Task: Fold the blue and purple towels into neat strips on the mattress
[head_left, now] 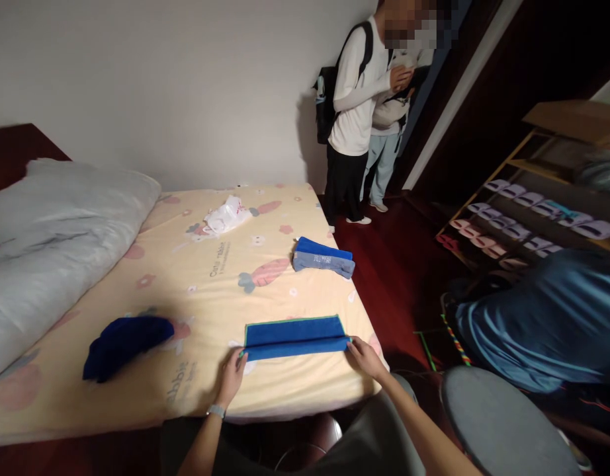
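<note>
A blue cloth (296, 330) with a green edge lies on the bed, its near side folded over into a long strip. At the strip's left end, my left hand (232, 370) pinches the cloth's corner. The opposite end is pinched between the fingers of my right hand (364, 357), by the mattress edge. Farther off, a folded blue and grey-blue cloth stack (323, 258) with pale lettering rests near the bed's right side. To the left sits a crumpled dark blue cloth (126, 345).
A white plastic bag (227, 216) lies on the patterned bed sheet (186, 291), beside a grey quilt (61, 231). Two people (357, 99) stand past the bed. A round stool (503, 420), a person in blue (543, 317) and a slipper rack (528, 205) are at right.
</note>
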The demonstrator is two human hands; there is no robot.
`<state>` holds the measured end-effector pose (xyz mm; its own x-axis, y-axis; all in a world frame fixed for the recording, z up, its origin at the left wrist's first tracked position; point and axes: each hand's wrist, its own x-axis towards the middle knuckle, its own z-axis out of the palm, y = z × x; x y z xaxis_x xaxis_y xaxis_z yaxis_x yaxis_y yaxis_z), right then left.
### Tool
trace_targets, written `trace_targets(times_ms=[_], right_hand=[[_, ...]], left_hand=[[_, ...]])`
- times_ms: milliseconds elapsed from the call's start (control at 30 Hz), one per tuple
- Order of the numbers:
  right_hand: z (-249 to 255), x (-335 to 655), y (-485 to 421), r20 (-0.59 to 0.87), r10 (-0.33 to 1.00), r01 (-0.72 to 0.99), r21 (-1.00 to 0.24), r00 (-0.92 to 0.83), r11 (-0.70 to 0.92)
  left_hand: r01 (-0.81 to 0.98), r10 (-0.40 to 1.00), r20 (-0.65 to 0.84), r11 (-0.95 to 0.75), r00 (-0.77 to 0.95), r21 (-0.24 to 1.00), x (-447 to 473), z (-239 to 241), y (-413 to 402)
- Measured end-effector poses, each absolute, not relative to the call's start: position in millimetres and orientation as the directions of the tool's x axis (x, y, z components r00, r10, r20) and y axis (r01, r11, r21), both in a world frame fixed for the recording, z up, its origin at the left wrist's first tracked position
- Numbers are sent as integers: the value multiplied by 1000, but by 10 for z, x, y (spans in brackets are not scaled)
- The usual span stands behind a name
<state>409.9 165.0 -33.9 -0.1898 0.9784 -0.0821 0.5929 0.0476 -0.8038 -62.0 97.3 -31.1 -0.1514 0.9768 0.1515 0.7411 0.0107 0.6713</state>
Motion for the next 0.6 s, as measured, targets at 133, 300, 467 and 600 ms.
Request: trace_targets(times_ms=[133, 300, 467, 600], right_hand=[[-314, 3999, 1888, -153, 981, 674, -738, -119, -33], [-268, 3900, 1985, -88, 996, 728, -684, -13, -50], [-236, 4010, 1781, 144, 975, 756, -615, -171, 223], [-261, 4070, 1700, 119, 916, 723, -579, -382, 377]], left_hand=[[782, 973, 113, 89, -199, 617, -608, -316, 1268], [821, 955, 151, 133, -257, 555, -556, -302, 1430], [858, 948, 261, 26, -185, 513, -560, -277, 1152], [894, 975, 210, -155, 70, 420, -598, -244, 980]])
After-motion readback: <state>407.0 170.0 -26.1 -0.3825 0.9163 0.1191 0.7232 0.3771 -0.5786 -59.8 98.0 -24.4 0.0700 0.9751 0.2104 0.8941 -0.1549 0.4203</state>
